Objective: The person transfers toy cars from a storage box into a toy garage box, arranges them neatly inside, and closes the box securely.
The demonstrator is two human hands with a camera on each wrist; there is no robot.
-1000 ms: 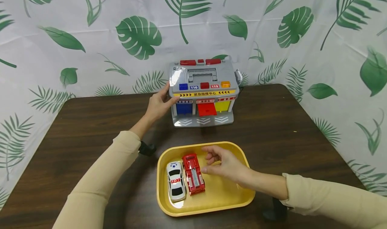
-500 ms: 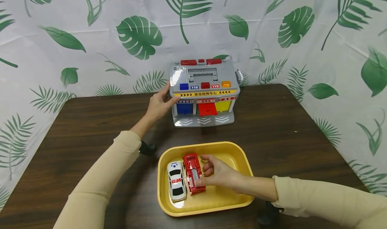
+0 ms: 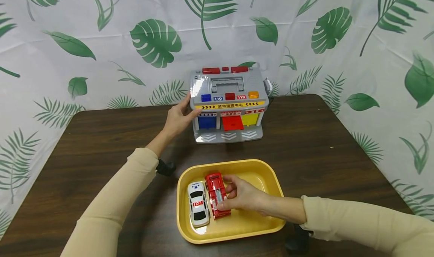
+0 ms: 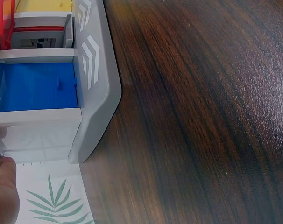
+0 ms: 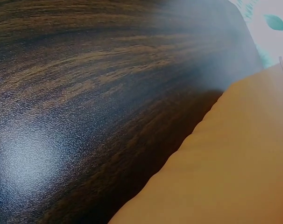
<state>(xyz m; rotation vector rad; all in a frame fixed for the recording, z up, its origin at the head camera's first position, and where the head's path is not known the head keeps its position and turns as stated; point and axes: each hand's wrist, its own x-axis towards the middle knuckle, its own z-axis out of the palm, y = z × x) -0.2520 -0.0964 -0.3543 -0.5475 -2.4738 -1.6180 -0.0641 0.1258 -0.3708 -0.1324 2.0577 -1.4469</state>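
My left hand [image 3: 178,117] grips the left end of a grey toy rescue station [image 3: 228,137], thumb on the front and fingers behind the side. In the left wrist view, part of that hand [image 4: 5,191] shows beside the station's blue door [image 4: 36,86]. The station's red door [image 3: 232,123] stands raised outward. Lower down, my right hand [image 3: 249,195] holds a red toy fire truck [image 3: 213,185], its thumb over the truck's near end and its fingers at the far right side. The truck lies in a yellow tray [image 3: 251,230], beside a white toy police car [image 3: 197,204].
The dark wooden table [image 3: 112,136] carries the station at its back edge and the tray in front. A leaf-patterned cloth [image 3: 217,31] hangs behind. The right wrist view shows tabletop [image 5: 109,93] and a blurred orange surface [image 5: 216,172].
My right hand has moved left within the tray, from beside the fire truck onto it. The left hand has stayed at the station. The truck and police car have not visibly moved.
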